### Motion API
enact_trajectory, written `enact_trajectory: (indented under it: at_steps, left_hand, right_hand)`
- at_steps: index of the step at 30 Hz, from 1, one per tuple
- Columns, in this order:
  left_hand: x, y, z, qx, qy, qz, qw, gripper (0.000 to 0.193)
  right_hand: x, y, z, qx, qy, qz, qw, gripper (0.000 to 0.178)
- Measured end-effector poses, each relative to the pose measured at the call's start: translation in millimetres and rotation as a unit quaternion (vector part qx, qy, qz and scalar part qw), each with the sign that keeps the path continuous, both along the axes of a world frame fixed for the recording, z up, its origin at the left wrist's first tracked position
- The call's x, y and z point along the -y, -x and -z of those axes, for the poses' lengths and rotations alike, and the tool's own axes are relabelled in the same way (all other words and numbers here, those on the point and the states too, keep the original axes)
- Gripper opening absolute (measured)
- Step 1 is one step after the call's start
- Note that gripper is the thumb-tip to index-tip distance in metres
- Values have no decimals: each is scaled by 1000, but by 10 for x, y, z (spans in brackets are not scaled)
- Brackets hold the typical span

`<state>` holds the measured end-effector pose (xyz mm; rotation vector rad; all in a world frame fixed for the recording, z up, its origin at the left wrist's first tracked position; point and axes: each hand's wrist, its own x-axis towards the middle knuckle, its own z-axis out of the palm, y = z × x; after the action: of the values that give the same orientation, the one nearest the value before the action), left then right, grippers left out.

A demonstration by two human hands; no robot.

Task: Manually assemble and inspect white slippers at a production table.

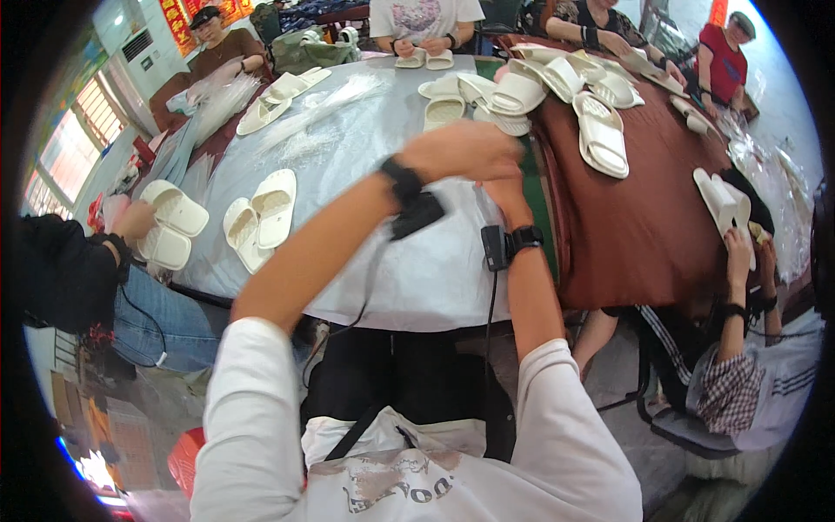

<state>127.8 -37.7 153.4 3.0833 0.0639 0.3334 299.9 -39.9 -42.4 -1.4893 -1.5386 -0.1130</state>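
My left hand (465,150) is raised over the grey-covered table (417,270), its back toward me and its fingers curled. It lies across my right hand (503,190), which is mostly hidden beneath it. What either hand holds is out of sight. Both wrists wear black bands with small black devices and trailing cables. A pair of cream slippers (259,216) lies to the left of my hands. More cream slippers (445,97) lie beyond them.
A heap of cream slippers (557,78) spans the seam with the brown table (644,226). Clear plastic bags (322,113) lie at the far left. A person on my left holds slippers (170,224), another on my right holds slippers (726,202), and others sit opposite.
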Motion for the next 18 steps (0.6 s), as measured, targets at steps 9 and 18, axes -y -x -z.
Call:
enact_trajectory:
  at_steps: [9,18]
  left_hand:
    - [306,-1887,63,122,80,-90,985,85]
    - [366,-1689,97,79,153,-69,983,128]
  right_hand:
    - [186,256,-409,-178,173,15,969,35]
    - [216,161,-143,-300,40,-42,952,37]
